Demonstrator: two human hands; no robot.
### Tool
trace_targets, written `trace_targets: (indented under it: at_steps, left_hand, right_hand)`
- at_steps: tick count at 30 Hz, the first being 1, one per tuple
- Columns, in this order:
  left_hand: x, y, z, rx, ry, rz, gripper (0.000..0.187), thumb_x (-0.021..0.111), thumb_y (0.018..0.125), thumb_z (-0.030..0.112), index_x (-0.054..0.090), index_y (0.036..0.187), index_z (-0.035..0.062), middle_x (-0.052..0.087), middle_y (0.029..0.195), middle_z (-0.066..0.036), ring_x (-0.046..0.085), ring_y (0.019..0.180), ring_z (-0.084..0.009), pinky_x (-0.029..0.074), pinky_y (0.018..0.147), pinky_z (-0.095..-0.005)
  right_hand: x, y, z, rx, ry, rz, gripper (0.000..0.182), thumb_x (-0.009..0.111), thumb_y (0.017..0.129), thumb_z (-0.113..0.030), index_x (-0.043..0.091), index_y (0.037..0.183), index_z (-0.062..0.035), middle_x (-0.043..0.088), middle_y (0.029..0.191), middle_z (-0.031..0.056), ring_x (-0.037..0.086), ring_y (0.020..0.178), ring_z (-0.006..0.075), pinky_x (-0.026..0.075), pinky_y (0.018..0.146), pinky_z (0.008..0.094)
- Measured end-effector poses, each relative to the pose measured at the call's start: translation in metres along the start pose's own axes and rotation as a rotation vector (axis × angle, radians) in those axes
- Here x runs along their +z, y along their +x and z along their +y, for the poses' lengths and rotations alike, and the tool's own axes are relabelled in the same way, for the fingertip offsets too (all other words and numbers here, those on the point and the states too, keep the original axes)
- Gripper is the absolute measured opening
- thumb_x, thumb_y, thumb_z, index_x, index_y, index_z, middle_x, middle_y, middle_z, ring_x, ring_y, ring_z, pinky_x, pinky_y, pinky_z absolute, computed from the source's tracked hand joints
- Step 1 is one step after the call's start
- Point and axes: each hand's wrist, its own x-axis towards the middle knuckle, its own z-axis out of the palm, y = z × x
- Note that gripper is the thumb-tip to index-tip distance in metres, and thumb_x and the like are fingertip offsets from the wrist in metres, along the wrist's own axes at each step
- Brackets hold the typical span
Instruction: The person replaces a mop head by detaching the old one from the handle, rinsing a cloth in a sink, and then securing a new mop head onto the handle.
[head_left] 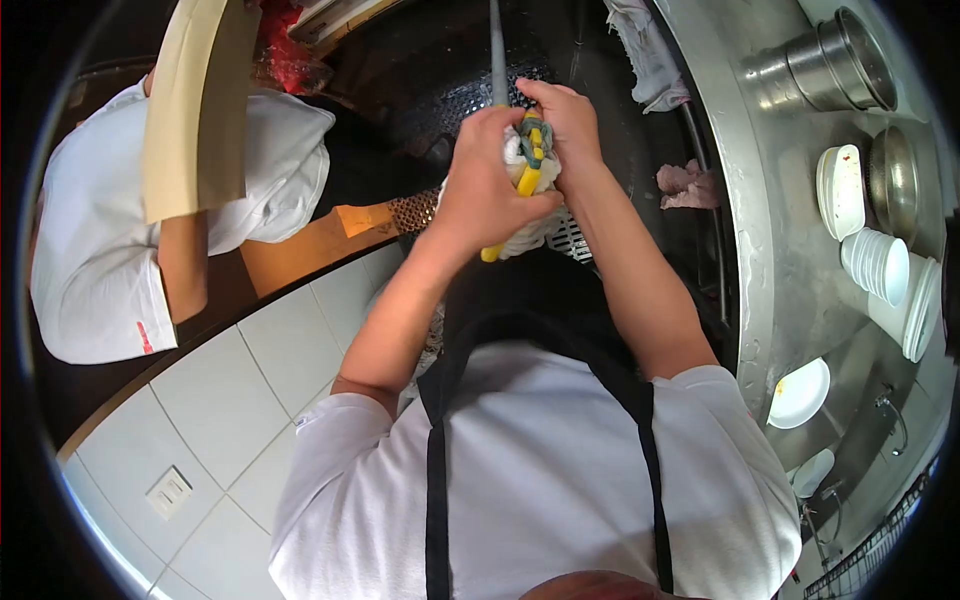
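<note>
A mop head of white strands [527, 237] with a yellow clamp [529, 178] and some grey-green cord is held up in front of my body. My left hand [482, 180] grips it from the left, thumb across the yellow clamp. On the other side my right hand [565, 122] is curled against its upper right part, beside the grey pole [497, 55] that runs away toward the top of the view. The palm sides of both hands are hidden.
At left stands a co-worker in a white shirt [85, 240], partly behind a cardboard piece [195, 110]. A steel counter [755, 230] on the right holds pots [830, 68], bowls [875, 262] and plates [800, 393]. Pinkish cloth [687, 186] hangs by its edge.
</note>
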Motion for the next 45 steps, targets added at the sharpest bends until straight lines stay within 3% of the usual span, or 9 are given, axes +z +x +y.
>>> trace_targets:
  at_steps: [5,10,14,17,25,31,39,42,45]
  left_hand:
    - [-0.004,-0.015,-0.023,0.059,-0.203,0.110,0.110,0.094,0.054,0.021,0.036,0.146,0.0070,0.038,0.144,-0.014,0.046,0.123,-0.0252,0.042,0.100,-0.0376]
    - [0.035,-0.090,-0.078,-0.216,-0.534,0.657,0.047,0.068,0.092,0.022,0.046,0.129,0.0043,0.053,0.120,-0.009,0.052,0.108,-0.0166,0.044,0.086,-0.0285]
    - [0.075,-0.126,-0.076,-0.970,-1.274,0.160,0.040,0.056,0.100,0.042,0.052,0.123,0.0091,0.058,0.110,-0.003,0.054,0.099,-0.0126,0.044,0.082,-0.0271]
    - [0.080,-0.101,-0.038,-0.650,-1.761,0.055,0.042,0.053,0.100,0.048,0.054,0.123,0.0124,0.060,0.110,-0.001,0.055,0.098,-0.0117,0.043,0.083,-0.0273]
    - [0.088,-0.055,-0.032,-0.269,-0.819,0.319,0.032,0.071,0.091,0.011,0.058,0.119,0.0005,0.063,0.107,-0.002,0.057,0.098,-0.0081,0.045,0.087,-0.0239]
    - [0.071,-0.047,0.007,-0.092,-1.213,0.359,0.032,0.065,0.093,0.003,0.056,0.124,-0.0024,0.063,0.122,-0.008,0.059,0.110,-0.0132,0.045,0.099,-0.0275]
    - [0.052,-0.046,0.001,-0.078,-1.316,0.406,0.029,0.059,0.097,0.005,0.054,0.126,-0.0010,0.062,0.123,-0.009,0.059,0.113,-0.0163,0.043,0.103,-0.0315]
    - [0.047,-0.046,-0.008,-0.035,-1.388,0.460,0.030,0.059,0.098,0.010,0.051,0.127,0.0021,0.059,0.126,-0.007,0.056,0.118,-0.0171,0.041,0.105,-0.0336]
    - [0.049,-0.045,-0.010,-0.148,-1.455,0.491,0.034,0.056,0.101,0.020,0.043,0.131,0.0096,0.052,0.135,-0.007,0.050,0.126,-0.0180,0.039,0.107,-0.0399]
  right_hand:
    - [0.011,0.001,0.002,-0.094,-0.107,0.085,0.013,0.071,0.077,-0.012,0.062,0.080,-0.0047,0.054,0.061,0.0006,0.051,0.053,0.0102,0.040,0.051,0.0263]
    - [0.013,0.015,-0.009,-0.180,-0.146,0.123,0.016,0.072,0.074,-0.015,0.065,0.079,-0.0014,0.059,0.061,0.0056,0.055,0.053,0.0153,0.044,0.054,0.0296]
    - [0.001,0.044,-0.034,-0.287,-0.272,0.182,0.021,0.071,0.073,-0.019,0.070,0.075,0.0016,0.061,0.059,0.0099,0.058,0.055,0.0194,0.046,0.057,0.0342]
    - [-0.004,0.041,-0.056,-0.254,-0.065,0.244,0.017,0.075,0.071,-0.013,0.070,0.076,0.0029,0.064,0.069,0.0089,0.058,0.058,0.0191,0.048,0.058,0.0349]
    - [-0.051,0.073,-0.086,-0.256,0.259,0.357,0.018,0.066,0.076,-0.005,0.062,0.086,0.0092,0.066,0.083,0.0173,0.065,0.069,0.0316,0.054,0.066,0.0444]
    - [-0.049,0.060,-0.103,-0.300,0.316,0.406,0.019,0.063,0.078,-0.005,0.061,0.083,0.0123,0.064,0.083,0.0189,0.065,0.065,0.0330,0.054,0.062,0.0459]
    - [-0.057,0.082,-0.100,-0.393,0.183,0.458,0.019,0.066,0.074,-0.007,0.061,0.081,0.0093,0.065,0.083,0.0193,0.065,0.065,0.0342,0.055,0.061,0.0476]
    - [-0.062,0.092,-0.098,-0.061,0.409,0.195,0.021,0.068,0.072,-0.008,0.062,0.081,0.0097,0.065,0.084,0.0176,0.065,0.067,0.0318,0.055,0.064,0.0448]
    - [-0.048,0.089,-0.089,-0.288,0.383,0.354,0.013,0.063,0.078,-0.008,0.062,0.084,0.0039,0.064,0.083,0.0188,0.065,0.069,0.0342,0.055,0.069,0.0475]
